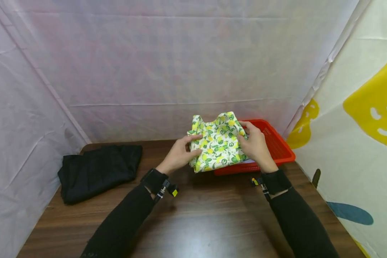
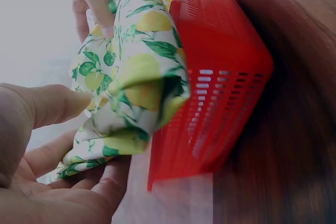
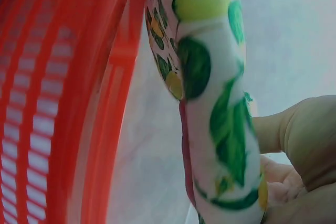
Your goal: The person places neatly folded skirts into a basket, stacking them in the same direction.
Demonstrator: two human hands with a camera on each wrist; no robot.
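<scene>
Between my two hands hangs a folded lemon-print cloth (image 1: 216,143), white with yellow lemons and green leaves. My left hand (image 1: 180,154) pinches its left edge, thumb on top and fingers beneath, as the left wrist view shows. At the opposite edge my right hand (image 1: 255,145) grips the cloth, thumb on its near face. The cloth is raised over the left end of a red plastic basket (image 1: 277,148) and overlaps it in the head view. In the right wrist view the cloth's folded side (image 3: 220,103) stands close beside the basket's slotted wall (image 3: 58,108).
A folded black cloth (image 1: 100,172) lies at the left on the brown wooden table (image 1: 193,222). White curtains (image 1: 180,71) close off the back and both sides; the right one carries yellow printed figures. Something pale shows inside the basket under the lemon-print cloth.
</scene>
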